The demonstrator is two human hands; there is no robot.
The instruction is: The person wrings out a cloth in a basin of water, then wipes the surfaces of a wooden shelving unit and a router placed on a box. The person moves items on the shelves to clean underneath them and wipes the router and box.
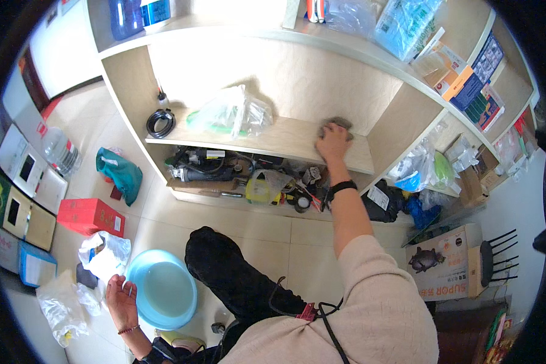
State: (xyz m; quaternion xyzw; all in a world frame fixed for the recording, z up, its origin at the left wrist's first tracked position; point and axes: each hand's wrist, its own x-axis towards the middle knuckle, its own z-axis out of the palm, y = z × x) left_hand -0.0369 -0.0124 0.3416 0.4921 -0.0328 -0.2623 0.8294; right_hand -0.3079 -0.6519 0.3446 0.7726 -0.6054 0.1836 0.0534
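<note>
My right hand (pixel 334 142) presses a dark grey cloth (pixel 341 122) onto the right end of a wooden shelf board (pixel 295 132); both are slightly blurred. Farther left on that board lie a clear plastic bag (pixel 236 111) with something green in it and a coil of black cable (pixel 160 123). A small bottle (pixel 163 100) stands behind the coil. My left hand (pixel 122 300) hangs palm up with loosely curled fingers, holding nothing. It is beside the rim of a light blue plastic basin (pixel 189 291), which has cloudy water in it.
Tools and black tape fill the lower compartment (pixel 236 175). On the left floor are a red box (pixel 91 217), a teal bag (pixel 123 173), a large water bottle (pixel 59 150) and plastic bags (pixel 61 309). At right, a router with several antennas (pixel 487 264) adjoins a cardboard box (pixel 441 273).
</note>
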